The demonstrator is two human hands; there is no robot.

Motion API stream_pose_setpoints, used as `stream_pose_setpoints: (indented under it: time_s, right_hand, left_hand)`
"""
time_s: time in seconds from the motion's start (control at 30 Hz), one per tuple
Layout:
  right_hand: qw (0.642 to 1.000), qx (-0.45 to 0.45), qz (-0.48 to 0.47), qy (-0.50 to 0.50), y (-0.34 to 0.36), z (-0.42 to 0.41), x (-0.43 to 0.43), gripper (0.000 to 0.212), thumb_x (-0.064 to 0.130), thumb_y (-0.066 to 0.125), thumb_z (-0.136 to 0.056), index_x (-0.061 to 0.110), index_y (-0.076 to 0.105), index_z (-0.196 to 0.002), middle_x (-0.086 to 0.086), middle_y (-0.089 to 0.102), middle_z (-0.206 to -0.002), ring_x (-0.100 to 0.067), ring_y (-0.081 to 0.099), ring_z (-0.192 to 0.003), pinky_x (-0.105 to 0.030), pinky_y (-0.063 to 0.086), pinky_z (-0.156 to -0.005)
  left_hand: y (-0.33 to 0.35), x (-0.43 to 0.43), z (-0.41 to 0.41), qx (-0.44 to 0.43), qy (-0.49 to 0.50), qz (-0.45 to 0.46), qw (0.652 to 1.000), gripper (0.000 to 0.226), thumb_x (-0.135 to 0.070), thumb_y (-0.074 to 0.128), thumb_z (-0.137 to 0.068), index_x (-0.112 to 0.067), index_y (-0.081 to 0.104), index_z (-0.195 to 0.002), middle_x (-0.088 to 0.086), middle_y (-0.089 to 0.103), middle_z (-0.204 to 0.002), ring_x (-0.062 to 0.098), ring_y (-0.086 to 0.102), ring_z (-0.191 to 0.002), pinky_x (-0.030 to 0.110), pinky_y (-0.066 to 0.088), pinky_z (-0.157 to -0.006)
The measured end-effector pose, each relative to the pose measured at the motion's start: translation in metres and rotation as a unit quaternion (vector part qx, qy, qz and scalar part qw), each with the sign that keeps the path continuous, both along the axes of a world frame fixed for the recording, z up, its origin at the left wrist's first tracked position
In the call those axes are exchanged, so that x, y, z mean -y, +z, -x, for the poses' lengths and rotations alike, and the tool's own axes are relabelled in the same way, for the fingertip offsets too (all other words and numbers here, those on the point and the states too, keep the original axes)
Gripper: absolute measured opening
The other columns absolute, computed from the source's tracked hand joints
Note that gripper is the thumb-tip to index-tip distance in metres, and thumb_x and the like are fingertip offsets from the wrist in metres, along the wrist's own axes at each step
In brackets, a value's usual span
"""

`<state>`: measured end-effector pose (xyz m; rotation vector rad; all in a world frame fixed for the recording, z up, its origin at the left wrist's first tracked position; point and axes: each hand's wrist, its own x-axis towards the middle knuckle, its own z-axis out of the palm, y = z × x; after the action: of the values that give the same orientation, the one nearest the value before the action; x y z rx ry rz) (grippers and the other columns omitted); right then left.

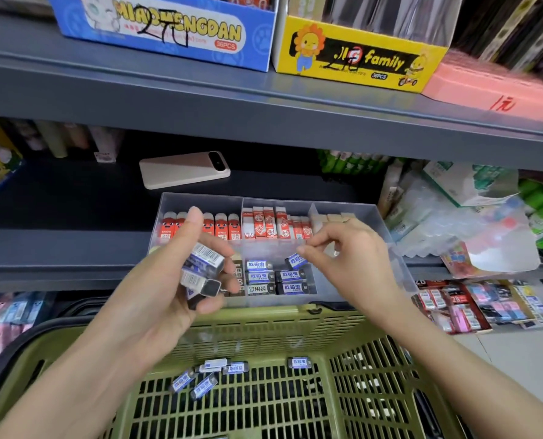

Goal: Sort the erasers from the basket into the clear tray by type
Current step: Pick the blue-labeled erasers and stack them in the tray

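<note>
While left hand (181, 280) grip curls round stack of blue erasers (202, 267), right hand (343, 248) fingertips (303, 250) pressed together at 2 o'clock end of tilted eraser (295, 260); holding or merely touching, cannot tell. Eraser axis 8-to-2, over clear tray (200, 201) front compartment; seated row (279, 275) lies 9-to-3. Right hand nearer.

Tray (200, 201) behind basket (352, 324)

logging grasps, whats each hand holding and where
Left hand grips several blue erasers by their sides. Right hand: unclear, a tilted eraser lies at its fingertips.
</note>
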<state>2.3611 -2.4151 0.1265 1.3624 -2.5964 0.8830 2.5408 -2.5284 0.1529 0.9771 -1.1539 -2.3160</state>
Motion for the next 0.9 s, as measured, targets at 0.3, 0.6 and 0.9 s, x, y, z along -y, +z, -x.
stream_pose_setpoints:
  time_s: [0.3,0.6,0.9]
  right_hand:
    - [0.991,-0.136,0.004,-0.007,-0.016,-0.007,0.012,0.027,0.016,0.088,-0.057,0.014,0.062,-0.049,0.017,0.039,-0.047,-0.015,0.048,-0.055,-0.018,0.024,-0.051]
    - [0.977,-0.117,-0.167,-0.065,-0.024,-0.002,0.017,0.026,0.039,0.058,-0.087,0.02,0.07,-0.073,0.003,0.067,-0.073,-0.015,0.055,-0.081,-0.026,0.035,-0.056]
    - [0.958,-0.173,-0.225,-0.038,-0.013,-0.003,0.019,0.03,0.043,0.056,-0.086,0.02,0.068,-0.071,0.003,0.058,-0.06,-0.018,0.055,-0.065,-0.025,0.027,-0.055]
  left_hand:
    - [-0.008,0.003,-0.004,0.006,-0.009,-0.01,1.0,0.046,-0.051,0.053,-0.073,-0.01,0.067,-0.058,0.009,0.058,-0.06,0.018,0.057,-0.049,0.019,0.03,-0.029]
    - [-0.012,0.003,-0.006,0.001,-0.022,-0.015,1.0,0.046,-0.05,0.053,-0.074,-0.011,0.069,-0.058,0.01,0.058,-0.059,0.019,0.058,-0.049,0.019,0.031,-0.029]
    - [-0.011,0.003,-0.007,0.007,-0.026,-0.015,1.0,0.046,-0.052,0.056,-0.073,-0.011,0.067,-0.055,0.01,0.057,-0.058,0.018,0.055,-0.048,0.02,0.032,-0.03]
